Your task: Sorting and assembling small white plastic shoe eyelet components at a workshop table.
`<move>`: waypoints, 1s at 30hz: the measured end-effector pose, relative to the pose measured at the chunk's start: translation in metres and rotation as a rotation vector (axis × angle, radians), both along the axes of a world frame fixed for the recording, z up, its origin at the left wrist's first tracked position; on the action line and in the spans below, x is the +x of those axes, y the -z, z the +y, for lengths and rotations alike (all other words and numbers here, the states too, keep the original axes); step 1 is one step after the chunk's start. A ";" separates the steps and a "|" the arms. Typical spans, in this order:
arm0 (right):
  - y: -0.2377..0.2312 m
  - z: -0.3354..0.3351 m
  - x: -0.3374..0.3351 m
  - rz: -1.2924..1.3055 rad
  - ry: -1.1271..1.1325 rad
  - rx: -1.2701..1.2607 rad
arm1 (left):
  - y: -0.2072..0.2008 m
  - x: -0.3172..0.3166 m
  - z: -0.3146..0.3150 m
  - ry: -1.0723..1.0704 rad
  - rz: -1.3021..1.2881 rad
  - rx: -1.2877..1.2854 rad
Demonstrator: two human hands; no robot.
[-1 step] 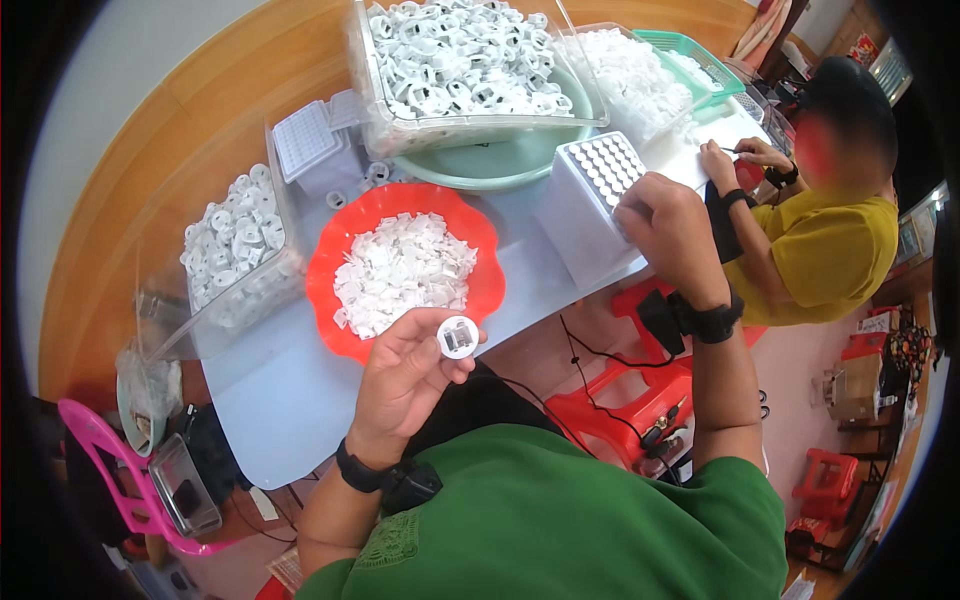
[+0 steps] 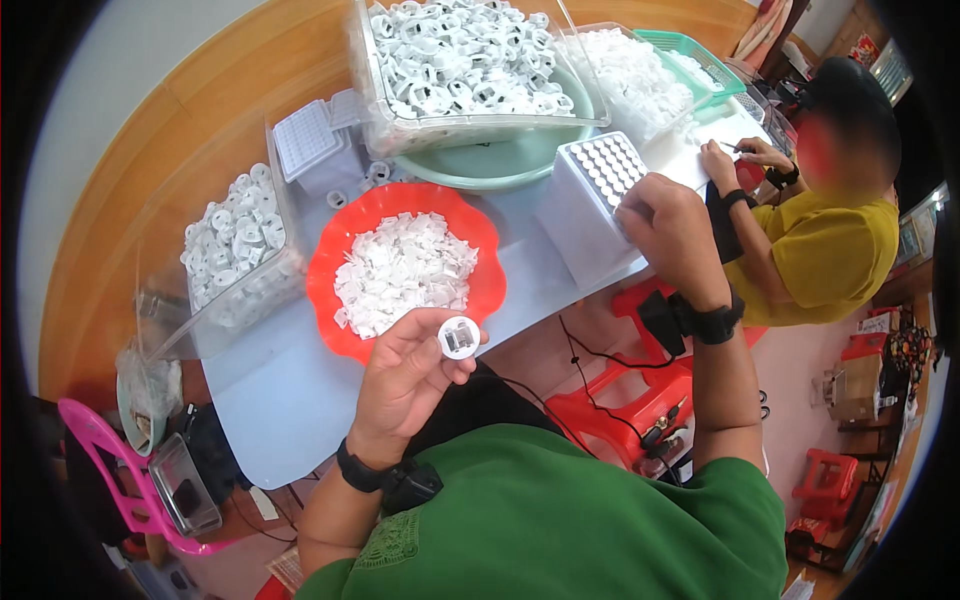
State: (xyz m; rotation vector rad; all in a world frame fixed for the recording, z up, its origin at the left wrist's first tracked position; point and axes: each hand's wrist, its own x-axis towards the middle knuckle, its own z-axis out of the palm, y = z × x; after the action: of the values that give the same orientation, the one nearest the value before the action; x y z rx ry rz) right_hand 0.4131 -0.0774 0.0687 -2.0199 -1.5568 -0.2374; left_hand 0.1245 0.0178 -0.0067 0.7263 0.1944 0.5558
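1. Left hand (image 2: 405,368): fingers pinch round white piece (image 2: 460,338), near red bowl (image 2: 324,270).
2. Right hand (image 2: 670,224): fingers curled by white block (image 2: 582,228); grip cannot be told.
3. No clear change since preceding frame; work apparently unadvanced.

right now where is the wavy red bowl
In the head view, the red bowl sits left of centre on the pale blue table, just beyond the left hand and right of a clear bin.

One head fisheye, looking steeply down from above the shirt (image 2: 560,520). Left hand (image 2: 410,365) and right hand (image 2: 668,225) close; table (image 2: 270,400) farther out, edges bowed toward dark rim.
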 end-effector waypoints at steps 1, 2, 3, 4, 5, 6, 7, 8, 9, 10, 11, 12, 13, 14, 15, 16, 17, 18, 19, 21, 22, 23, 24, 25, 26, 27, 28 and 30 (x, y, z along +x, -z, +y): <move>0.000 0.000 -0.001 0.024 -0.008 0.005 | 0.001 -0.001 0.000 0.010 -0.002 -0.004; -0.001 0.000 -0.005 0.025 -0.012 0.005 | 0.002 -0.002 0.001 0.021 -0.005 -0.009; -0.004 -0.003 -0.011 0.064 -0.020 0.046 | 0.001 -0.003 0.000 0.016 -0.005 -0.009; -0.008 -0.005 -0.018 0.101 -0.026 0.086 | 0.001 -0.002 0.000 0.005 0.013 -0.015; -0.013 -0.008 -0.030 0.112 -0.089 0.136 | 0.001 -0.003 -0.001 -0.012 0.037 -0.020; -0.014 -0.009 -0.044 0.124 -0.154 0.186 | 0.002 -0.004 0.000 -0.022 0.038 -0.021; -0.011 -0.009 -0.055 0.095 -0.293 0.221 | 0.002 -0.005 0.000 0.012 0.027 -0.022; -0.006 -0.009 -0.067 0.078 -0.410 0.245 | 0.002 -0.006 0.000 0.050 0.016 -0.022; 0.001 -0.009 -0.078 0.032 -0.477 0.209 | 0.000 -0.006 -0.002 0.052 0.015 -0.024; 0.008 -0.004 -0.094 -0.003 -0.514 0.300 | -0.002 -0.005 -0.004 0.059 0.035 -0.030; 0.014 -0.002 -0.103 -0.011 -0.555 0.303 | -0.003 -0.005 -0.005 0.065 0.055 -0.037; 0.019 0.000 -0.109 -0.019 -0.596 0.306 | -0.004 -0.006 -0.006 0.066 0.054 -0.037; 0.022 0.002 -0.113 -0.019 -0.602 0.307 | -0.004 -0.007 -0.007 0.067 0.060 -0.044; 0.025 0.003 -0.117 -0.024 -0.624 0.300 | -0.005 -0.008 -0.008 0.069 0.067 -0.051; 0.027 0.004 -0.120 -0.030 -0.645 0.294 | -0.006 -0.009 -0.009 0.064 0.066 -0.050; 0.028 0.005 -0.122 -0.030 -0.650 0.294 | -0.007 -0.011 -0.011 0.060 0.072 -0.036; 0.030 0.006 -0.123 -0.039 -0.657 0.300 | -0.008 -0.012 -0.012 0.057 0.078 -0.022; 0.030 0.006 -0.124 -0.047 -0.664 0.306 | -0.008 -0.013 -0.012 0.054 0.077 -0.021; 0.030 0.006 -0.125 -0.048 -0.668 0.306 | -0.008 -0.014 -0.012 0.046 0.089 -0.011; 0.030 0.005 -0.127 -0.063 -0.685 0.274 | -0.009 -0.015 -0.014 0.035 0.099 -0.001; 0.029 0.005 -0.129 -0.065 -0.688 0.273 | -0.009 -0.015 -0.015 0.027 0.109 0.003; 0.029 0.005 -0.130 -0.065 -0.676 0.273 | -0.009 -0.015 -0.016 0.020 0.120 0.007; 0.029 0.005 -0.131 -0.064 -0.665 0.273 | -0.009 -0.015 -0.017 0.018 0.118 0.006; 0.029 0.004 -0.132 -0.065 -0.666 0.272 | -0.010 -0.015 -0.018 0.000 0.140 0.024; 0.029 0.003 -0.133 -0.008 -0.666 0.220 | -0.010 -0.015 -0.018 -0.018 0.161 0.042; 0.028 0.003 -0.133 0.050 -0.665 0.167 | -0.010 -0.016 -0.019 -0.019 0.160 0.042; 0.029 0.003 -0.133 0.050 -0.665 0.167 | -0.010 -0.016 -0.019 -0.018 0.178 0.056; 0.031 0.005 -0.131 0.318 -0.663 0.097 | -0.010 -0.017 -0.020 -0.015 0.195 0.070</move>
State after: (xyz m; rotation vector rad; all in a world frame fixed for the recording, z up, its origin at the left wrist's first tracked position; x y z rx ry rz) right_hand 0.2820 -0.0722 0.0375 -1.2917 -1.8504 0.2500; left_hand 0.1080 -0.0018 0.0034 0.8483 0.3630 0.5076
